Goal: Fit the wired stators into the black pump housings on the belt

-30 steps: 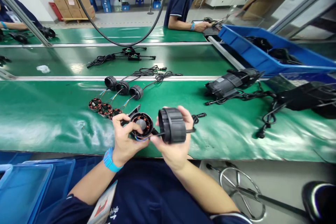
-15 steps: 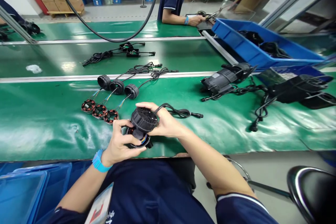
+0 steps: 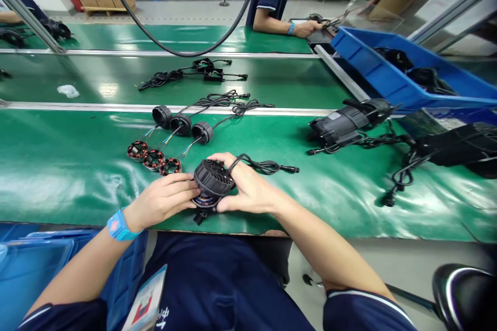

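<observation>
A black ribbed round cap (image 3: 213, 177) with a cable sits tilted over a black round base (image 3: 205, 208), where coloured wires show in the gap between them. My left hand (image 3: 165, 199) presses its fingers against the left side of both parts. On the right, my right hand (image 3: 248, 186) is wrapped round the cap and base, thumb low and fingers behind. The cap's black cable (image 3: 267, 166) runs out over my right hand to a connector on the green table. Just behind my left hand lies a copper-wound ring (image 3: 170, 167), wired to an open black cap (image 3: 202, 132).
More rings and caps lie at the left. Black motor housings (image 3: 337, 125) with cables rest at the right, near a blue bin (image 3: 392, 83). Small circuit boxes (image 3: 213, 75) lie farther back. A person's hand (image 3: 308, 28) is across the table. A stool (image 3: 462, 295) stands at lower right.
The cap has come down closer over the base. My left hand has shifted from gripping around the base to lying flatter against the side. The camera view has moved slightly.
</observation>
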